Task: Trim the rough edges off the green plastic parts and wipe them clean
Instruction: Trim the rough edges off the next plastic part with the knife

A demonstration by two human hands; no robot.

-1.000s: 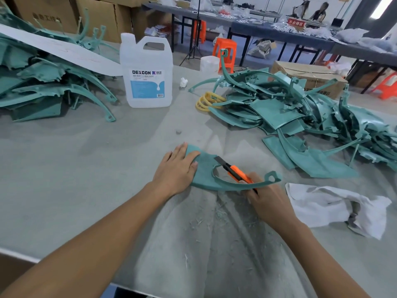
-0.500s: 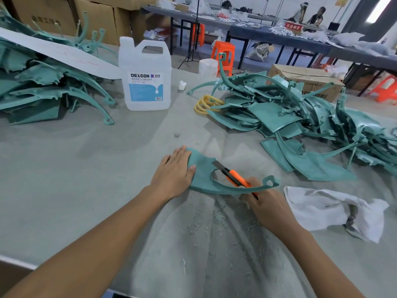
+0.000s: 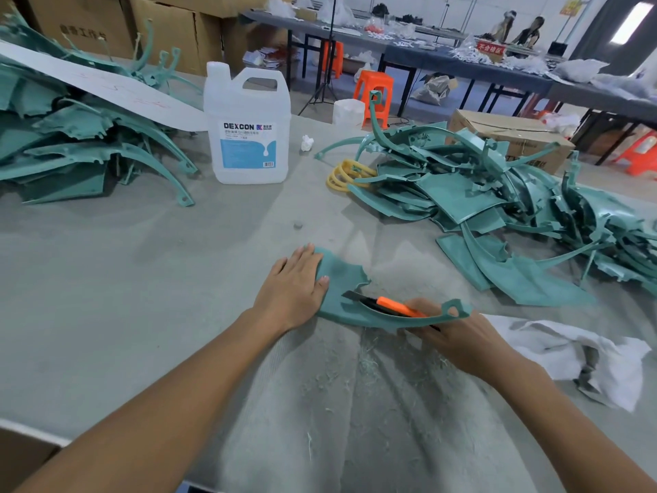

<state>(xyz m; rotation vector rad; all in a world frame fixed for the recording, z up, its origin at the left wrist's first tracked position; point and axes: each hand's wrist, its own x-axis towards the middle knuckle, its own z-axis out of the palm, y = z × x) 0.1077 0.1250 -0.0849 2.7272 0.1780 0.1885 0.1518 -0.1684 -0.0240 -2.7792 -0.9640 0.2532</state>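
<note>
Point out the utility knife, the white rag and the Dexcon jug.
utility knife (image 3: 394,305), head view, orange handle.
white rag (image 3: 554,350), head view, cloth's middle.
Dexcon jug (image 3: 245,144), head view, front label.

green piles (image 3: 497,193) flank left and right; jug (image 3: 247,129) behind; bare table (image 3: 124,279) between

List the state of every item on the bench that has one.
Green part, lying flat, pressed down by the left hand.
Knife, blade extended, gripped by the right hand.
Jug, upright, capped.
Cloth, crumpled, untouched.
</note>
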